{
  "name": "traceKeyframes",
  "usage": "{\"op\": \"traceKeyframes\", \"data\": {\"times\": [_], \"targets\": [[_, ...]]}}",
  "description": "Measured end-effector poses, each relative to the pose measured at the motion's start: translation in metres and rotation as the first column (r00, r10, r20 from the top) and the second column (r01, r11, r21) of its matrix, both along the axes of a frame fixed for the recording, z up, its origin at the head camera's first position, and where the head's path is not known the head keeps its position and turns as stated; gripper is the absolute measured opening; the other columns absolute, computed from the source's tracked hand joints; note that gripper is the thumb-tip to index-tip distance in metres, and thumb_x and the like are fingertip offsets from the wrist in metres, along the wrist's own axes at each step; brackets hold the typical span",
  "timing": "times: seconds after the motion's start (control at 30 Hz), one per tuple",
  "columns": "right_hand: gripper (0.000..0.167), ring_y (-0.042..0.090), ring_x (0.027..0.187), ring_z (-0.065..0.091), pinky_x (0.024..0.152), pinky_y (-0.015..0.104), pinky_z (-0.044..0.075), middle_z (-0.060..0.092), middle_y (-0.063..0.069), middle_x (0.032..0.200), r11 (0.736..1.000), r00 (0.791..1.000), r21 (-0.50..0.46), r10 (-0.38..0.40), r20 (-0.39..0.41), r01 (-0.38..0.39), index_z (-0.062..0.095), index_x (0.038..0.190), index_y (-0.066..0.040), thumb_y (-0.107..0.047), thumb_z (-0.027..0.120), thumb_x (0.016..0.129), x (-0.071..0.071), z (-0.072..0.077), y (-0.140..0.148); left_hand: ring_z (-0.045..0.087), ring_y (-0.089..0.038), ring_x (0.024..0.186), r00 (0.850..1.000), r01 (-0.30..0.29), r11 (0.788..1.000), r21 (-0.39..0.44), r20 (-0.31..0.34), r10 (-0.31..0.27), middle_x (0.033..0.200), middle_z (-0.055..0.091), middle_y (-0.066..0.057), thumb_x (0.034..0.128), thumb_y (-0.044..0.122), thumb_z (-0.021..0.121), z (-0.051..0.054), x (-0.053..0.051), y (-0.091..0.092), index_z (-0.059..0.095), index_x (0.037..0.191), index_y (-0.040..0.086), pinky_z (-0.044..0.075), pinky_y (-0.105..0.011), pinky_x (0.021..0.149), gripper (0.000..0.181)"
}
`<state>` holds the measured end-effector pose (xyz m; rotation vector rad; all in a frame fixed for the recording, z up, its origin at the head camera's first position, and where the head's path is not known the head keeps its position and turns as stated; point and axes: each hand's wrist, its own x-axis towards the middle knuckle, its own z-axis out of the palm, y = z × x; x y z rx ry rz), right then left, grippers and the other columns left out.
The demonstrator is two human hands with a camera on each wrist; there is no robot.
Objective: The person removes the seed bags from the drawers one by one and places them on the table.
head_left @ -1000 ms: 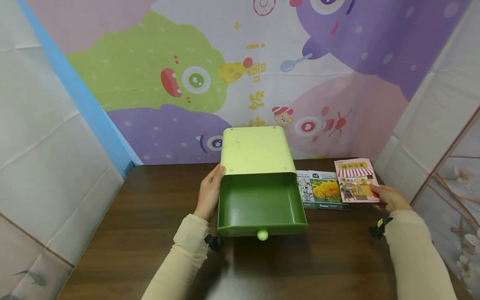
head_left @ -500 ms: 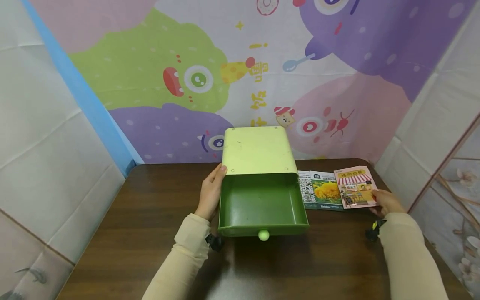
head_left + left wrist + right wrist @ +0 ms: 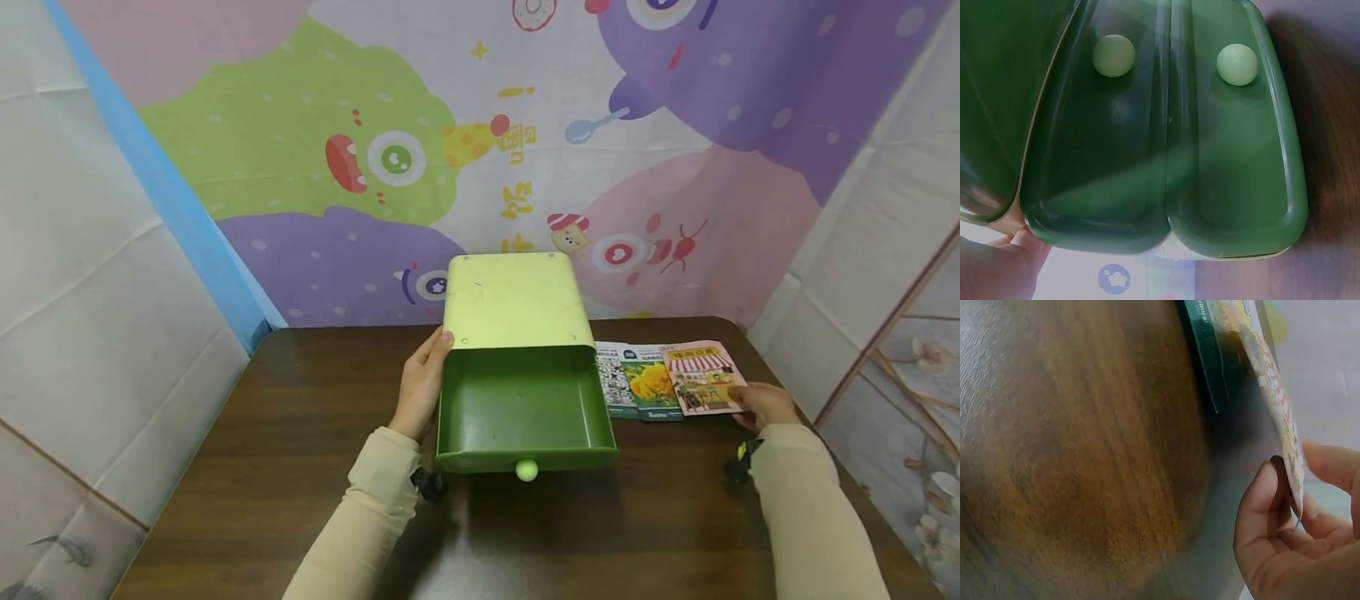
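Note:
A drawer box (image 3: pixel 517 300) with a pale yellow-green top stands on the table, its top drawer (image 3: pixel 517 404) pulled out with nothing inside. My left hand (image 3: pixel 422 383) holds the box at its left front edge, thumb by the top corner. The left wrist view shows two lower drawers (image 3: pixel 1097 144), pushed in, each with a round knob (image 3: pixel 1114 55). My right hand (image 3: pixel 768 406) pinches the near right edge of a pink seed packet (image 3: pixel 703 379), tilted in the right wrist view. Left of it lie a yellow-flower packet (image 3: pixel 652 383) and a white-flower packet (image 3: pixel 615 379), partly covered.
The box stands on a dark brown wooden table (image 3: pixel 300 467). Behind the table hangs a cartoon-printed cloth (image 3: pixel 337 167), with light panels (image 3: pixel 90 275) at left and right.
My right hand has moved left with the pink seed packet, which now overlaps the yellow-flower packet's right edge; that packet has also shifted slightly right. My left hand and the drawer box stay put.

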<state>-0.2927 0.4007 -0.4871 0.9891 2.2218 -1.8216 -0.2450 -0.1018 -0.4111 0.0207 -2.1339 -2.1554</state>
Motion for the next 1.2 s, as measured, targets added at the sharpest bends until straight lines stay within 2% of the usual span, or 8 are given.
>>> {"op": "traceKeyframes", "data": {"times": [0.03,0.2,0.3,0.47,0.8,0.9,1.07,1.2], "targets": [[0.053,0.005,0.053,0.052,0.050,0.022,0.054,0.051,-0.010,0.059,1.000,1.000,0.017,0.005,0.001,-0.005,0.037,0.138,0.013,-0.001,0.055,0.089,0.000,0.001,0.000,0.031,-0.022,0.147,1.000,0.003,1.000,0.000,0.006,-0.003,0.156,0.039,-0.005,0.0991,0.049,0.052,0.004,0.002,0.000,0.041,0.150,0.013,0.030,-0.043,0.120,0.063],[0.062,0.004,0.057,0.051,0.052,0.022,0.053,0.052,-0.008,0.063,0.986,0.996,0.141,0.083,0.009,-0.084,0.031,0.142,0.017,0.001,0.055,0.087,0.003,0.002,0.000,0.031,-0.021,0.147,1.000,0.001,1.000,-0.005,0.012,-0.001,0.156,0.039,-0.004,0.0988,0.050,0.052,0.003,0.002,0.000,0.041,0.150,0.013,0.030,-0.043,0.120,0.064],[0.060,0.007,0.059,0.053,0.055,0.026,0.055,0.058,0.003,0.071,0.966,0.994,0.233,0.112,0.016,-0.113,0.035,0.137,0.020,-0.001,0.056,0.084,0.004,0.001,-0.002,0.032,-0.019,0.146,1.000,-0.005,1.000,-0.001,0.012,0.005,0.155,0.041,-0.002,0.0976,0.052,0.053,-0.002,-0.001,-0.001,0.042,0.149,0.016,0.031,-0.041,0.120,0.064],[0.058,0.019,0.070,0.060,0.062,0.032,0.058,0.060,0.027,0.101,0.923,0.994,0.369,0.099,0.053,-0.112,0.045,0.130,0.019,-0.005,0.058,0.079,0.005,-0.002,-0.006,0.033,-0.019,0.146,1.000,-0.002,1.000,0.006,0.012,0.002,0.154,0.041,-0.002,0.0971,0.053,0.053,-0.003,-0.001,-0.001,0.042,0.149,0.016,0.032,-0.041,0.119,0.065],[0.056,0.037,0.096,0.056,0.058,0.024,0.043,0.049,0.034,0.130,0.863,0.990,0.485,0.116,0.085,-0.143,0.045,0.132,0.015,-0.011,0.050,0.084,0.014,0.009,-0.016,0.034,-0.020,0.145,1.000,-0.007,1.000,0.015,0.018,0.007,0.155,0.041,-0.003,0.0966,0.053,0.054,-0.001,-0.001,0.000,0.043,0.149,0.016,0.034,-0.041,0.118,0.066],[0.056,0.040,0.103,0.055,0.065,0.030,0.047,0.048,0.033,0.133,0.859,0.989,0.491,0.117,0.094,-0.148,0.045,0.133,0.014,-0.012,0.049,0.084,0.016,0.012,-0.018,0.033,-0.020,0.145,1.000,-0.005,1.000,0.013,0.019,0.005,0.155,0.040,-0.003,0.0966,0.054,0.054,-0.001,-0.001,0.000,0.042,0.150,0.015,0.034,-0.042,0.118,0.067],[0.056,0.043,0.113,0.051,0.092,0.047,0.049,0.044,0.034,0.138,0.839,0.984,0.514,0.132,0.120,-0.176,0.044,0.134,0.015,-0.015,0.048,0.086,0.017,0.014,-0.018,0.034,-0.019,0.145,1.000,-0.008,1.000,0.005,0.030,0.008,0.155,0.041,-0.001,0.0962,0.055,0.054,-0.001,-0.002,0.000,0.042,0.149,0.016,0.035,-0.040,0.118,0.067],[0.058,0.044,0.121,0.047,0.103,0.050,0.046,0.039,0.035,0.143,0.873,0.987,0.464,0.107,0.116,-0.149,0.039,0.139,0.015,-0.014,0.048,0.090,0.014,0.016,-0.017,0.033,-0.019,0.145,1.000,-0.007,1.000,0.008,0.023,0.007,0.155,0.040,-0.002,0.0968,0.054,0.053,-0.001,-0.002,0.000,0.042,0.150,0.016,0.034,-0.041,0.118,0.066]]}}
